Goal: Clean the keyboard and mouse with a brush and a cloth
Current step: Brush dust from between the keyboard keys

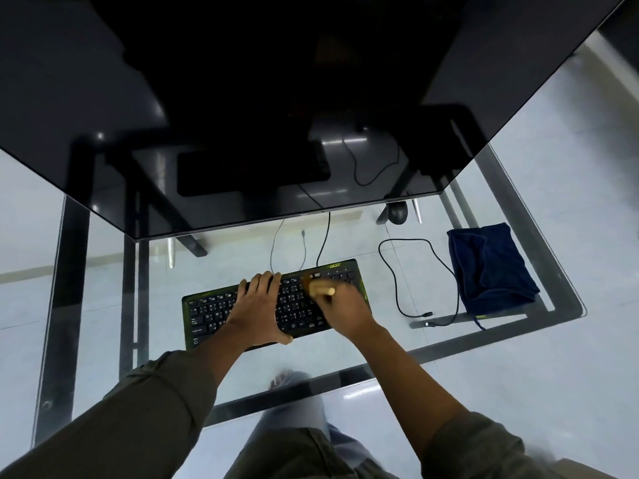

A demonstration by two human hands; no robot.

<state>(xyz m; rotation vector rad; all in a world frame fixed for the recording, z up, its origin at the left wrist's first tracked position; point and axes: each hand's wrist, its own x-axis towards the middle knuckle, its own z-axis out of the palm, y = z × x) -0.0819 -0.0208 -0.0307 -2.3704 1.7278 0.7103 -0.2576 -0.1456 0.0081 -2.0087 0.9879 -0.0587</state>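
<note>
Black keyboard [214,312] w/ greenish edges sits on the glass desk [567,307], roughly in the middle, a bit toward the near side and turned at a slight angle.

Left hand [257,305] is palm down, flat across the middle of the keys. Fingers are pretty much straight and reach the far edge, thumb sits at the near edge. Not holding anything, just pressing on the board.

Right hand [345,312] is over the right part of the keyboard, fingers curled round a brush [321,290] w/ a light wooden handle. The bristle end points at the far-right keys, just left of the brand logo. That hand and the brush are both blurry, so can't tell if the bristles actually touch the keys.

Cloth [491,267] is dark blue, loosely folded, lying on the glass well to the right of the keyboard, nobody touching it.

Mouse [397,212] is black, far right, just at the bottom edge of the big dark monitor [276,98], well apart from both hands.

A black cable [397,281] loops on the glass btw keyboard and cloth, w/ its plug end lying loose near the cloth's near corner. Two thinner cables run from the keyboard's far edge back under the monitor.
</note>
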